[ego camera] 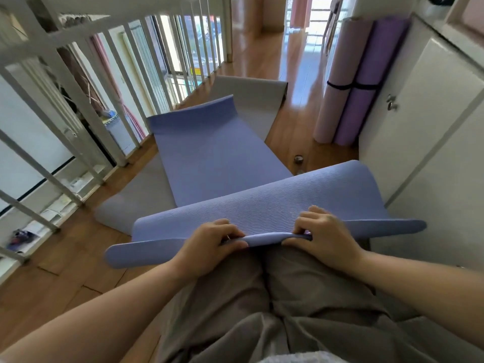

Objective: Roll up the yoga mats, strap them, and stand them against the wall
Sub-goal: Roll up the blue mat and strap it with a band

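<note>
starting the first turn of the roll on the blue mat (214,153). near edge raised above the lap, remaining length spread across the grey mat (251,100) on the wood floor (288,132), far end curling up. left hand (209,239) and right hand (322,231) set side by side at mid-edge, fingers curled and clamped on the folded lip. pink roll (337,82) and purple roll (366,82) noted strapped and upright at right. judged early stage. next move calls for a tight tuck, level ends, steady rolling away from the body.
</note>
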A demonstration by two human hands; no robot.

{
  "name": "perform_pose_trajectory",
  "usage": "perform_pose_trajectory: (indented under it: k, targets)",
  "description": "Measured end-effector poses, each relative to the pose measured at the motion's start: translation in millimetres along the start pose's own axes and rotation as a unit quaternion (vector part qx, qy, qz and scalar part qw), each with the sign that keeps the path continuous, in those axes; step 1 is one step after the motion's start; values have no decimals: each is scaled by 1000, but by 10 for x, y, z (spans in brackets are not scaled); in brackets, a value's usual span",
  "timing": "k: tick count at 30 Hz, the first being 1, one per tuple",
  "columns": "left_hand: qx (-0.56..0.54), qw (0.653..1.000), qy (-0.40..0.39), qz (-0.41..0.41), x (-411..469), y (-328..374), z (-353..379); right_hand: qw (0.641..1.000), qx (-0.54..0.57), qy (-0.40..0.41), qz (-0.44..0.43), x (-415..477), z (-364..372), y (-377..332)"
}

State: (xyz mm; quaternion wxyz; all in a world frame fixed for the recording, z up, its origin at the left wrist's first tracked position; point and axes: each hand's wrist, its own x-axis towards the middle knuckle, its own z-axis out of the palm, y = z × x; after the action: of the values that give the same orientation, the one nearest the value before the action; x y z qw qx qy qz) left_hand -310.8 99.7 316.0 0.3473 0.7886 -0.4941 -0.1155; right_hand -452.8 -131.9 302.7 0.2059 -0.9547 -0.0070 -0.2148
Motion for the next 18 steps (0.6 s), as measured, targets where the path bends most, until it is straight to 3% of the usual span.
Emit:
perform_pose_trajectory:
  k: [4,9,12,15,18]
  targets:
    - [5,1000,23,14,40,-51,25,1000,10,6,26,33,15,53]
    - [-13,1000,6,26,171,-146,-30,995,88,-12,51,244,53,224]
    - [-32,999,-16,20,278,-197,-75,993,75,-38,83,374,69,284]
    - [61,997,-32,40,378,-274,-83,987,33,-83,130,476,89,332]
    - [157,982,8,101,452,-390,-80,983,-9,-91,156,506,134,339]
